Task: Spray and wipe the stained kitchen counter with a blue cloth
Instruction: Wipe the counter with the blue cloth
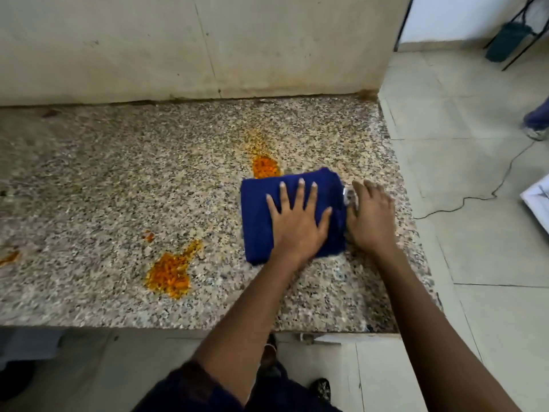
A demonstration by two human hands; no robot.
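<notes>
Two orange stains (pixel 169 275) at least are not yet wiped on the speckled stone bench (pixel 118 179): one near the front edge, and one (pixel 265 167) touching the far edge of the folded blue cloth (pixel 258 215). The main risk, I think, is smearing. If the cloth is pushed dry over the stains, the orange liquid may spread instead of lifting. The cloth lies near the right end of the bench, under the left hand (pixel 298 223), which presses it with flat, spread fingers. The right hand (pixel 371 217) is just beside the cloth's right edge, and its grip seems closed around a small shiny object (pixel 349 196); what this object is I cannot tell. No spray bottle is visible, so spraying may be forgotten.
</notes>
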